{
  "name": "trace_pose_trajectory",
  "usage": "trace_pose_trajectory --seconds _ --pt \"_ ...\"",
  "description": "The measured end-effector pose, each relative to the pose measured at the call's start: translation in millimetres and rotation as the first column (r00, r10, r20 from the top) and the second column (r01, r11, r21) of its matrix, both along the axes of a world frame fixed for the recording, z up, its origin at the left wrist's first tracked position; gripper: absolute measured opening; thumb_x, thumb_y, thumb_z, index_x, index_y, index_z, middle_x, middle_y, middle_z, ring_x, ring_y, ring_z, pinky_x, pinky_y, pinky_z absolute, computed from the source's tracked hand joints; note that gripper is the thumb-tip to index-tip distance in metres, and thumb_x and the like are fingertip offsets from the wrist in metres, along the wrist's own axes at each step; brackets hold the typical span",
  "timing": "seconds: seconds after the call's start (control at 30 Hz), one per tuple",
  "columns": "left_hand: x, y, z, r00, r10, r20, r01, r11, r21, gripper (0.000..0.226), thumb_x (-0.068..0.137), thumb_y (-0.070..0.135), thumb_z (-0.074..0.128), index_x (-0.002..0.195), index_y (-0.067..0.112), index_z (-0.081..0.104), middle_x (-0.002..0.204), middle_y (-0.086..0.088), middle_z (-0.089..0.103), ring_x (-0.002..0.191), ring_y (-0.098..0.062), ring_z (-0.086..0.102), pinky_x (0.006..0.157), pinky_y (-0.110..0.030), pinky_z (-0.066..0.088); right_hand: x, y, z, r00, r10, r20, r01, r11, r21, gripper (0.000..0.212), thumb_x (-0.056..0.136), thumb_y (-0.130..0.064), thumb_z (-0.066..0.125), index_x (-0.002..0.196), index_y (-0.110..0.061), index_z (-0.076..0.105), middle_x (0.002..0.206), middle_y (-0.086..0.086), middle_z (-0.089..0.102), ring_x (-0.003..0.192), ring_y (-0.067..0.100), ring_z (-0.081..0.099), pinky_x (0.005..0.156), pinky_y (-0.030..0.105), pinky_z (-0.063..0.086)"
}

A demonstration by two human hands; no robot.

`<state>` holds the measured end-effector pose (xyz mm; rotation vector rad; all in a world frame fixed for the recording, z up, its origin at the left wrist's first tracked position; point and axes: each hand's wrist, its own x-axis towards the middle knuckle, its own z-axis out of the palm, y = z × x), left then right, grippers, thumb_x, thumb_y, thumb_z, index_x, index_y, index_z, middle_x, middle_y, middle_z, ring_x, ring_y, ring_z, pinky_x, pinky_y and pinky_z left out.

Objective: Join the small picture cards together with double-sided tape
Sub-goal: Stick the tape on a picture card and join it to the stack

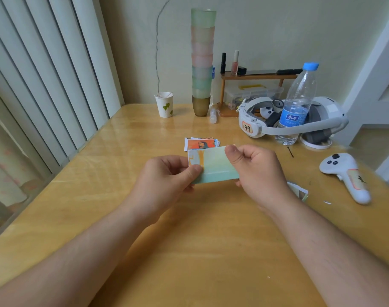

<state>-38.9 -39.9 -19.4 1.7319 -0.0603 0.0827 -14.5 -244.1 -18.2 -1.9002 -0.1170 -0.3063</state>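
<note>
I hold a pale green and yellow picture card [213, 167] above the middle of the wooden table [189, 251]. My left hand [167, 176] pinches its left edge, thumb on top. My right hand [257, 171] pinches its right edge, thumb at the upper corner. Just behind the held card lies a small pile of picture cards [200, 142], an orange one on top. Another card or scrap [298, 191] peeks out from under my right wrist. I cannot see any tape roll.
A white controller [346, 176] lies at the right. A headset [286, 120] and a water bottle [297, 103] stand at the back right. A paper cup [164, 105] and a tall stack of cups [202, 63] stand at the back, with a small shelf [255, 76] by the wall.
</note>
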Motion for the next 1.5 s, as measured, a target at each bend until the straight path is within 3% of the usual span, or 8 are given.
trace_pose_trajectory --seconds 0.1,0.33,0.5,0.77,0.9,1.03,1.27,1.5 --pt "3.8 2.9 5.8 1.0 0.003 0.002 -0.002 1.0 -0.009 0.024 0.1 0.009 0.065 0.103 0.026 0.081 0.088 -0.013 0.078 0.072 -0.02 0.065 0.073 -0.048 0.058 -0.5 -2.9 3.1 0.986 0.134 -0.099 -0.115 0.977 0.181 0.017 0.099 -0.026 0.069 0.089 -0.013 0.074 0.068 -0.002 0.071 0.058 0.009 0.06 0.06 0.026 0.05" --pt "27.3 10.6 19.6 0.995 -0.054 0.084 0.048 0.997 0.063 0.035 0.103 0.009 0.061 0.128 0.03 0.073 0.077 0.003 0.065 0.072 -0.011 0.057 0.071 -0.029 0.051 5.5 7.3 18.1 0.998 0.052 -0.021 -0.049 0.99 0.128 0.011 0.102 -0.021 0.064 0.093 -0.024 0.071 0.074 -0.004 0.076 0.059 0.007 0.063 0.06 0.03 0.055" --pt "70.0 8.8 39.5 0.992 -0.007 0.123 -0.026 0.965 0.261 0.013 0.098 0.025 0.072 0.103 0.032 0.082 0.072 0.004 0.074 0.066 -0.013 0.057 0.063 -0.031 0.05 52.3 7.7 34.7 0.993 -0.114 -0.008 0.114 0.991 0.072 0.009 0.096 -0.03 0.073 0.089 -0.027 0.068 0.076 -0.007 0.075 0.056 0.003 0.069 0.066 0.031 0.061" --pt "147.3 12.9 32.7 0.971 0.108 -0.213 -0.017 0.921 0.389 0.013 0.097 0.037 0.073 0.094 0.024 0.078 0.097 -0.001 0.079 0.079 -0.016 0.06 0.057 -0.025 0.045 129.7 24.3 13.8 0.972 -0.193 -0.134 0.161 0.962 -0.221 0.022 0.1 -0.026 0.058 0.087 -0.013 0.071 0.086 0.007 0.075 0.081 0.025 0.075 0.07 0.04 0.061" --pt "170.0 17.8 19.9 0.956 0.207 -0.208 -0.098 0.894 0.438 0.014 0.094 0.034 0.076 0.099 0.022 0.081 0.095 -0.001 0.076 0.077 -0.014 0.061 0.062 -0.027 0.05 146.7 32.8 14.6 0.974 -0.203 -0.098 0.142 0.892 -0.428 0.023 0.096 -0.024 0.06 0.077 -0.017 0.071 0.087 0.002 0.073 0.086 0.025 0.066 0.062 0.03 0.05" --pt "175.6 21.1 3.6 0.961 0.229 -0.156 -0.104 0.819 0.564 0.021 0.087 0.039 0.081 0.102 0.024 0.08 0.09 0.003 0.075 0.082 -0.016 0.07 0.067 -0.033 0.059 155.2 37.8 4.6 0.973 -0.211 -0.097 0.119 0.814 -0.568 0.016 0.091 -0.023 0.066 0.082 -0.012 0.074 0.088 0.007 0.075 0.087 0.027 0.069 0.067 0.034 0.058" --pt "168.6 14.5 -3.7 0.978 0.207 0.018 -0.155 0.672 0.724 0.029 0.083 0.04 0.081 0.104 0.027 0.066 0.086 0.011 0.055 0.063 0.001 0.053 0.046 -0.02 0.037 157.1 39.4 -16.6 0.996 -0.085 0.033 0.079 0.631 -0.772 0.008 0.094 -0.017 0.057 0.1 -0.017 0.062 0.094 0.006 0.065 0.084 0.029 0.061 0.065 0.036 0.054" --pt "171.4 15.3 -12.4 0.983 0.159 0.091 -0.171 0.626 0.761 0.023 0.082 0.041 0.077 0.099 0.026 0.071 0.104 0.001 0.067 0.093 -0.019 0.061 0.07 -0.033 0.054 161.6 39.1 -22.1 0.997 -0.003 0.075 0.068 0.459 -0.886 0.014 0.093 -0.007 0.057 0.09 -0.018 0.049 0.088 0.007 0.06 0.076 0.029 0.057 0.056 0.035 0.041"
